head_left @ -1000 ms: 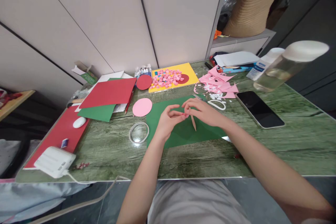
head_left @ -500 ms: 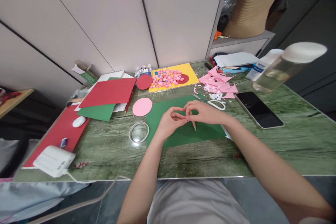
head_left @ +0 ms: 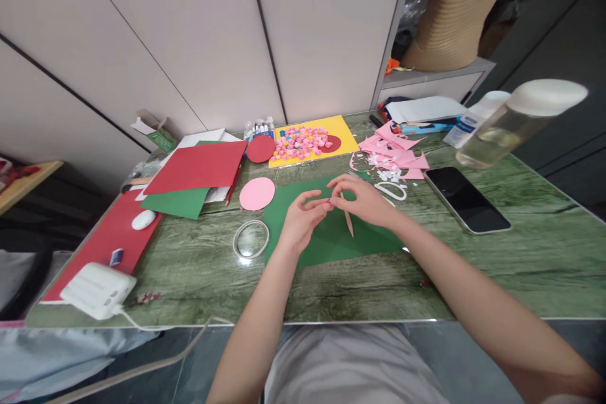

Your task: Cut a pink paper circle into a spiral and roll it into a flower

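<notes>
Over the green paper sheet (head_left: 322, 252), my left hand (head_left: 303, 219) and my right hand (head_left: 358, 199) meet at the fingertips. Both are pinched together around something small and reddish-pink, mostly hidden by the fingers. A pale pointed strip (head_left: 349, 225) lies on the green sheet below my right hand. White-handled scissors (head_left: 392, 190) rest just right of that hand. Left of the sheet are a pink paper circle (head_left: 257, 194) and a tape roll (head_left: 235, 241). Many small pink pieces (head_left: 303, 142) cover a yellow sheet (head_left: 348, 129) behind.
Pink scraps (head_left: 392, 151) lie at the back right, near a phone (head_left: 467, 199) and a clear bottle (head_left: 497, 132). Red paper (head_left: 196, 167) sits at the left, with a white charger (head_left: 98, 290) and its cable at the front left.
My right hand has shifted slightly left and up, and its fingers have changed pose. My left hand's fingers have spread a little upward. The fingertips still meet.
</notes>
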Tool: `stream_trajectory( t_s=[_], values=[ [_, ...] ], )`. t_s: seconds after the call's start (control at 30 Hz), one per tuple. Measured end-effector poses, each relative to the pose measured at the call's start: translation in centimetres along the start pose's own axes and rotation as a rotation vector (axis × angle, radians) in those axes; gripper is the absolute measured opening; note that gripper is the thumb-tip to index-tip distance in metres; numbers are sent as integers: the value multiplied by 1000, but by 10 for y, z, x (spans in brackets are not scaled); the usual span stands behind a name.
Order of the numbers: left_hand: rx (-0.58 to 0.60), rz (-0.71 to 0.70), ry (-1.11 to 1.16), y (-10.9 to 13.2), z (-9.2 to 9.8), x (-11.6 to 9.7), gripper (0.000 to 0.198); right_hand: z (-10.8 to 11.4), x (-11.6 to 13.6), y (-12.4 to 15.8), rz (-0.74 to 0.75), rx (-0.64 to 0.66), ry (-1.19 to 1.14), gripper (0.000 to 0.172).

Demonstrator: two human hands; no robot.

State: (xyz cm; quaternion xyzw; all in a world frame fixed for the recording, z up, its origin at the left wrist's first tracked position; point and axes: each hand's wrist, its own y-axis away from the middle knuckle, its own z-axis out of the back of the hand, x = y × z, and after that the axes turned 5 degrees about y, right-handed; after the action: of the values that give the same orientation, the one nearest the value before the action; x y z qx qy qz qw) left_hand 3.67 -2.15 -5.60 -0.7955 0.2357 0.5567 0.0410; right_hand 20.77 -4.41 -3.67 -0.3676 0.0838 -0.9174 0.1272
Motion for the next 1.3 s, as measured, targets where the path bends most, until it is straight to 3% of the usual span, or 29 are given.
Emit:
stream_trajectory(
  t_s=[0.13, 0.33, 0.57, 0.83, 1.3],
  values=[
    [-48, -114, -71, 0, -1, 1, 42, -1, 0, 1, 29, -24, 36, 10],
    [-106, -291, -273, 3, -5, 4, 36, -3, 4, 5, 160, -75, 288, 8],
    [-126, -383, -368, 5, -7, 7, 33, -2, 8, 7, 248, -115, 473, 6],
    [-98, -339, -154, 6, -8, -1, 35, 0, 8, 6, 264, -228, 399, 5],
    [-125, -237, 203, 11, -15, -8, 27, -1, 9, 6, 436, -455, 336, 9]
  ],
)
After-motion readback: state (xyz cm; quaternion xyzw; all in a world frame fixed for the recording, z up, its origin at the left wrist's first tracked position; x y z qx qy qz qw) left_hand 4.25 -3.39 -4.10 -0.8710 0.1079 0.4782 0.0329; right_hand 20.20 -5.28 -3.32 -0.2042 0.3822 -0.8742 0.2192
